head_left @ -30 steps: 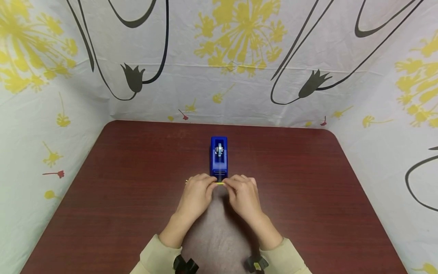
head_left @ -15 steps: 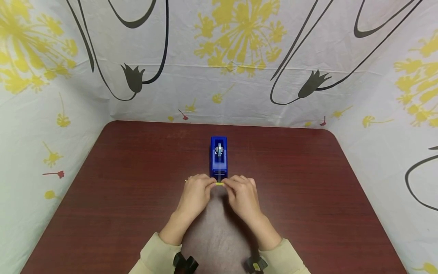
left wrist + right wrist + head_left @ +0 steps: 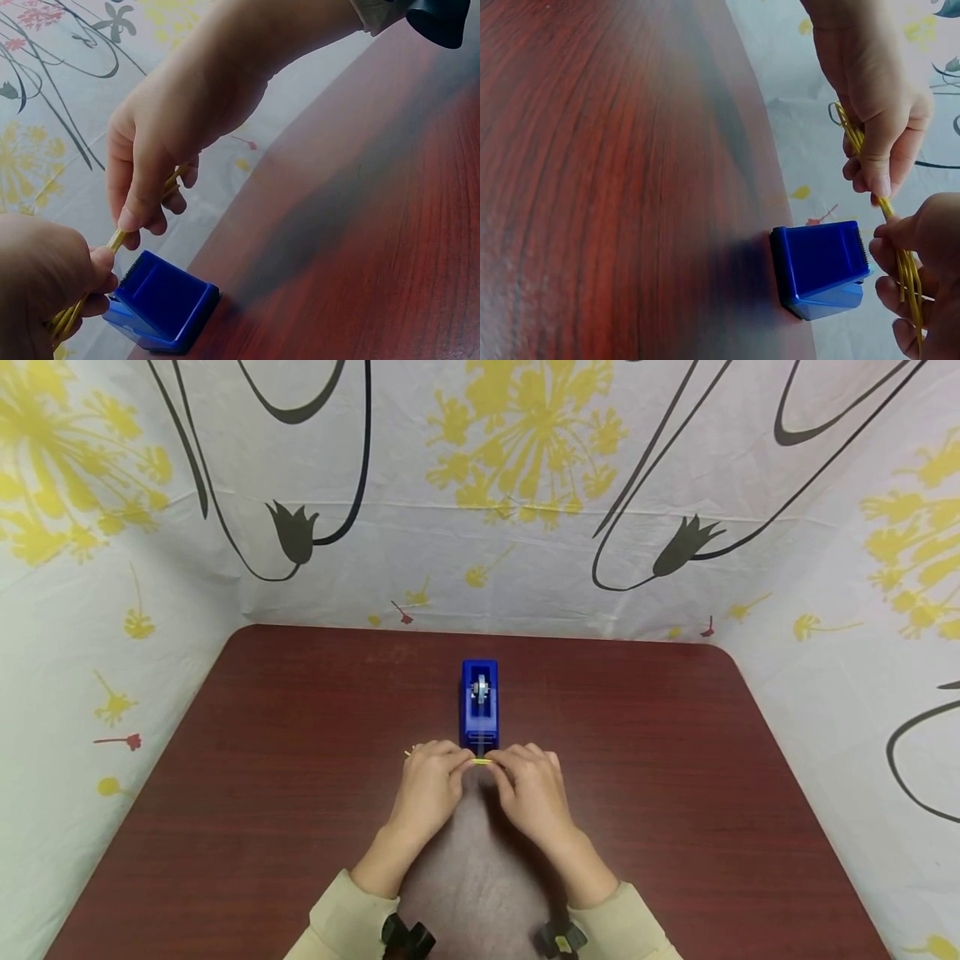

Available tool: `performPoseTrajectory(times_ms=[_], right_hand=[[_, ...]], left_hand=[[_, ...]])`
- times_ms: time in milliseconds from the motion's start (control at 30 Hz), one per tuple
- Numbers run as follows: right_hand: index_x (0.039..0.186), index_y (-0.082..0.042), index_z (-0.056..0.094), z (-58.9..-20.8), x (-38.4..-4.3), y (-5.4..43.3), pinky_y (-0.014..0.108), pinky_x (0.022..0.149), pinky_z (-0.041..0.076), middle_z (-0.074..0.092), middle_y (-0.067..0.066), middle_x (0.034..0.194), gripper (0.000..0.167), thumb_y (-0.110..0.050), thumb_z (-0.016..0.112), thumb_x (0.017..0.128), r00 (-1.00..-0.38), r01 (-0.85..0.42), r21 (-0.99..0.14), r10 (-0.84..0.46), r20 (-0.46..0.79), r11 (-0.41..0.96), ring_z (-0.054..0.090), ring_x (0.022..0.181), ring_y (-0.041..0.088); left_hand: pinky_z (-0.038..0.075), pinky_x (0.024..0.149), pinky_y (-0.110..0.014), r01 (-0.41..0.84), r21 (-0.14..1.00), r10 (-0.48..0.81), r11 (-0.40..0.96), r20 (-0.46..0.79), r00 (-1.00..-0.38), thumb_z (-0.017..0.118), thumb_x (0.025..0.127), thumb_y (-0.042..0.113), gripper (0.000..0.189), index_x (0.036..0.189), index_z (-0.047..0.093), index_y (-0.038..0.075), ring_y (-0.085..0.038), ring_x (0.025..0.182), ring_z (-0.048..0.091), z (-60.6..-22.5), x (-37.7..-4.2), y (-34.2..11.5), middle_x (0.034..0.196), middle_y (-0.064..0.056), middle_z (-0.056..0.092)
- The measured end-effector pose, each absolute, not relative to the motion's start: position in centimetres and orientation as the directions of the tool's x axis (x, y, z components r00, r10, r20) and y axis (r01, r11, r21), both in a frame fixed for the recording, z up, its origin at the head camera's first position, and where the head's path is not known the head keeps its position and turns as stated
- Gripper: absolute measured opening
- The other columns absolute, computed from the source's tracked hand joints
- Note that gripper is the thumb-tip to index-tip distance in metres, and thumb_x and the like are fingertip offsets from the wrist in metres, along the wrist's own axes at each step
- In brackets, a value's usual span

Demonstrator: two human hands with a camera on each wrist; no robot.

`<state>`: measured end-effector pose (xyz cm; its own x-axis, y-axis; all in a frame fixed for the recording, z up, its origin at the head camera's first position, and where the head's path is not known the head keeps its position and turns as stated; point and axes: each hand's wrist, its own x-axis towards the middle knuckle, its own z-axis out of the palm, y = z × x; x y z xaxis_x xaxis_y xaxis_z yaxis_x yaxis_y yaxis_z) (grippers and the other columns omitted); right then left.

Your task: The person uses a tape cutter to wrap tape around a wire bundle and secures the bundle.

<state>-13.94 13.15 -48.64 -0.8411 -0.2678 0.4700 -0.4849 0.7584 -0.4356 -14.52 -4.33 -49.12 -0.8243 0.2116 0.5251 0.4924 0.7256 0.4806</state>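
Observation:
Both hands pinch a thin bundle of yellow cord (image 3: 482,762), folded into several strands, between thumb and fingertips. My left hand (image 3: 426,783) grips one part and my right hand (image 3: 536,783) the other, so a short stretch shows between them. In the right wrist view, looped ends of the yellow cord (image 3: 907,281) run along the near hand's fingers, and another loop sticks out past the far hand. Just beyond the fingertips stands a blue tape dispenser (image 3: 472,727) with a roll of clear tape (image 3: 482,688); its toothed cutting edge (image 3: 132,268) faces the hands.
The dispenser and hands are over a dark red-brown wooden table (image 3: 315,735) with rounded far corners. A white cloth (image 3: 390,468) with yellow flowers and grey stems hangs behind it and at both sides. Black devices (image 3: 407,935) sit on the wrists at the sleeves.

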Motion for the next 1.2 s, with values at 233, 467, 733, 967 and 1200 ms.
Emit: performPoseTrajectory(times_ms=[233,467,733,967,1200], right_hand=[[0.096,-0.010,0.081,-48.9,-14.1,13.2,0.037,0.069,0.041,0.074,-0.002,0.083,0.010,-0.006,0.079,0.086,-0.819,-0.504,-0.439,-0.250,0.517,0.744,0.063,0.075,0.018],[0.094,-0.009,0.082,-49.3,-14.4,13.2,0.037,0.067,0.039,0.073,-0.004,0.081,0.012,-0.005,0.082,0.082,-0.784,-0.530,-0.415,-0.241,0.572,0.739,0.062,0.073,0.018],[0.093,-0.007,0.082,-49.6,-14.6,13.4,0.038,0.066,0.039,0.073,-0.004,0.081,0.014,-0.004,0.084,0.079,-0.765,-0.543,-0.411,-0.230,0.601,0.733,0.062,0.073,0.018],[0.093,-0.009,0.083,-49.5,-14.5,13.4,0.038,0.068,0.039,0.073,-0.004,0.081,0.014,-0.004,0.084,0.080,-0.762,-0.545,-0.412,-0.226,0.607,0.730,0.062,0.073,0.018],[0.093,-0.008,0.083,-49.7,-14.5,13.3,0.038,0.067,0.039,0.073,-0.004,0.081,0.014,-0.005,0.085,0.079,-0.763,-0.547,-0.415,-0.229,0.604,0.727,0.062,0.073,0.018]], left_hand=[[0.051,0.068,-0.039,0.512,0.484,0.210,0.710,0.549,-0.809,0.081,0.084,0.007,0.006,0.090,0.081,0.009,-0.020,0.076,0.067,-49.3,-14.5,-4.3,0.084,0.000,0.073],[0.050,0.068,-0.040,0.502,0.484,0.202,0.717,0.544,-0.814,0.081,0.085,0.009,0.007,0.091,0.081,0.009,-0.020,0.077,0.067,-49.2,-14.4,-4.2,0.085,0.000,0.073],[0.052,0.074,-0.040,0.478,0.478,0.248,0.737,0.467,-0.849,0.074,0.092,0.011,0.007,0.097,0.079,0.009,-0.021,0.083,0.070,-48.8,-14.5,-4.3,0.090,-0.001,0.073],[0.053,0.076,-0.042,0.466,0.457,0.273,0.758,0.427,-0.862,0.068,0.096,0.010,0.011,0.099,0.078,0.006,-0.025,0.084,0.069,-48.7,-14.5,-4.2,0.090,-0.005,0.072],[0.051,0.068,-0.040,0.428,0.507,0.234,0.748,0.402,-0.885,0.074,0.092,0.012,0.006,0.093,0.080,0.009,-0.020,0.072,0.066,-48.7,-14.5,-4.1,0.079,-0.001,0.068]])
